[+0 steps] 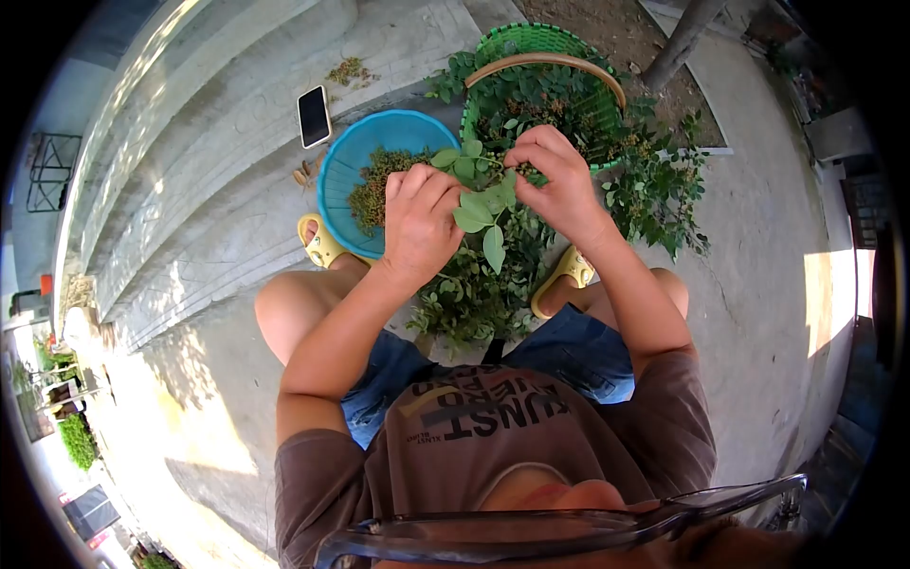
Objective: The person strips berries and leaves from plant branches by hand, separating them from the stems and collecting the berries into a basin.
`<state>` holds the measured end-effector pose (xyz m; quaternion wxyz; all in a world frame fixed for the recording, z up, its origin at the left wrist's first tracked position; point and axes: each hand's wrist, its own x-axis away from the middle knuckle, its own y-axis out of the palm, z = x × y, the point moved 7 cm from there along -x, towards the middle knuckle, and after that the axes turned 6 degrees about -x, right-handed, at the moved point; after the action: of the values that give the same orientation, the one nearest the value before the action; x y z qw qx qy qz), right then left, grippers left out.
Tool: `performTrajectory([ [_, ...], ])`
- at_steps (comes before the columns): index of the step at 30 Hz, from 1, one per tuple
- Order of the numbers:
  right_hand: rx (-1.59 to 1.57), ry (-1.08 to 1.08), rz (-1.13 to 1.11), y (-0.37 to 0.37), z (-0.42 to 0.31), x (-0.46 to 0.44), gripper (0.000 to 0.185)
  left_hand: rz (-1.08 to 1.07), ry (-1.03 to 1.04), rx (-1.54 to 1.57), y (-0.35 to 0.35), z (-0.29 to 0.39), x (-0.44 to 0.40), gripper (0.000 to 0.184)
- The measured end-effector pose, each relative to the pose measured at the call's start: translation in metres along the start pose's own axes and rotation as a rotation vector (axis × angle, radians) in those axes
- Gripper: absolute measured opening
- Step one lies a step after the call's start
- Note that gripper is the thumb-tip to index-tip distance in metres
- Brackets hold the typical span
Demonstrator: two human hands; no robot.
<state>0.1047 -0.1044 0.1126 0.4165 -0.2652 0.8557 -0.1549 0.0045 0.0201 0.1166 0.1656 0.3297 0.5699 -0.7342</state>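
Observation:
A leafy green sprig (pixel 493 204) with small green berries is stretched between my two hands, above the pile of cut leaves. My left hand (pixel 417 216) is closed on the leaf side of the sprig, its fingertips partly hidden. With thumb and fingers pinched, my right hand (pixel 557 182) grips the sprig near its stem and berry cluster. Under and beside my left hand is a blue plastic basin (pixel 338 161) holding a heap of small brownish-green berries (pixel 374 190). Behind my right hand, a green woven basket (pixel 493 43) with a brown handle holds leafy, berry-bearing branches (pixel 531 90).
Cut leaves (pixel 474 299) lie between my feet, which wear yellow clogs (pixel 322 245). More branches (pixel 659 194) spill right of the basket. A phone (pixel 314 117) and a few loose berries (pixel 350 71) lie on the concrete steps (pixel 227 123) at left. A trunk (pixel 684 43) stands behind.

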Motion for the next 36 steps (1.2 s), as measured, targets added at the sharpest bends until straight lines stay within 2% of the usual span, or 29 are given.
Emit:
performTrajectory([
  [5, -0.096, 0.038, 0.098, 0.004, 0.002, 0.0, 0.019, 0.016, -0.05, 0.035, 0.005, -0.003, 0.004, 0.018],
  [8, -0.243, 0.139, 0.131, 0.008, 0.011, 0.001, 0.015, 0.026, -0.08, 0.061, 0.008, -0.007, 0.006, 0.018],
  [10, -0.47, 0.38, 0.095, 0.018, 0.032, 0.008, 0.013, 0.021, -0.092, 0.064, 0.01, -0.01, 0.006, 0.018],
  [13, -0.558, 0.413, 0.076, 0.023, 0.04, 0.008, 0.013, 0.042, -0.094, 0.083, 0.009, -0.016, 0.006, 0.018],
  [17, -0.41, 0.287, 0.025, 0.012, 0.022, -0.001, 0.012, 0.004, -0.037, 0.03, 0.004, -0.015, 0.002, 0.018],
  [19, 0.035, -0.113, -0.023, 0.004, -0.001, -0.008, 0.012, -0.013, -0.019, 0.005, 0.003, -0.016, 0.004, 0.019],
  [21, 0.118, -0.105, -0.08, 0.0, -0.001, -0.007, 0.013, -0.062, 0.017, -0.009, 0.007, -0.017, 0.006, 0.019],
  [23, -0.221, 0.161, -0.075, -0.002, 0.016, -0.008, 0.012, -0.076, -0.024, 0.032, 0.007, -0.021, 0.008, 0.017],
  [24, -0.351, 0.281, -0.086, 0.0, 0.025, -0.005, 0.009, -0.086, -0.095, 0.117, 0.011, -0.028, 0.011, 0.016],
  [25, -0.352, 0.275, -0.083, 0.002, 0.027, -0.005, 0.009, -0.095, -0.163, 0.2, 0.013, -0.036, 0.014, 0.016],
  [27, -0.897, 0.447, 0.041, 0.011, 0.044, 0.002, 0.007, -0.12, -0.219, 0.276, 0.015, -0.046, 0.018, 0.014],
  [29, -0.986, 0.521, 0.054, 0.013, 0.051, 0.004, 0.005, -0.146, -0.278, 0.357, 0.021, -0.053, 0.024, 0.012],
  [31, -1.276, 0.693, 0.19, 0.016, 0.058, 0.007, 0.003, -0.224, -0.65, 0.757, 0.038, -0.069, 0.04, 0.008],
  [32, -1.278, 0.662, 0.23, 0.016, 0.073, 0.011, 0.003, -0.22, -0.659, 0.749, 0.037, -0.069, 0.043, 0.008],
  [34, -1.192, 0.567, 0.356, 0.003, 0.069, 0.003, 0.007, -0.139, -0.992, 1.12, 0.039, -0.07, 0.054, 0.014],
  [36, -1.105, 0.469, 0.477, -0.008, 0.07, -0.005, 0.01, -0.134, -1.021, 1.195, 0.038, -0.072, 0.058, 0.02],
])
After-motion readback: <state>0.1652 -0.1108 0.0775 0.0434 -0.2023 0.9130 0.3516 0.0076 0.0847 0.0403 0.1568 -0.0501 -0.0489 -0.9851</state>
